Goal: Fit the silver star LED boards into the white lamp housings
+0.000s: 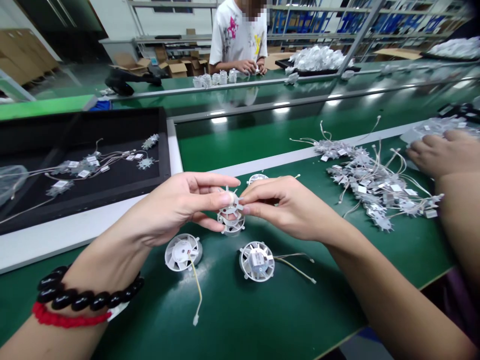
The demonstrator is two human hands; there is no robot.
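Between thumb and fingers, my left hand holds a small white fan impeller with blades sticking out. My right hand pinches its right edge with thumb and forefinger. Just beneath is a round white fan frame, partly hidden by my fingers; whether the two touch, I cannot tell. Nearer to me lie a round fan with a yellowish cable and plug, and another fan with a label and two cable ends. Behind my right fingers a further white round part shows only in part.
On the right lies a heap of wired, labelled impellers, with a co-worker's hand beside it. A black tray at left holds several similar parts. Across the green bench, a person handles white parts near a heaped tray.
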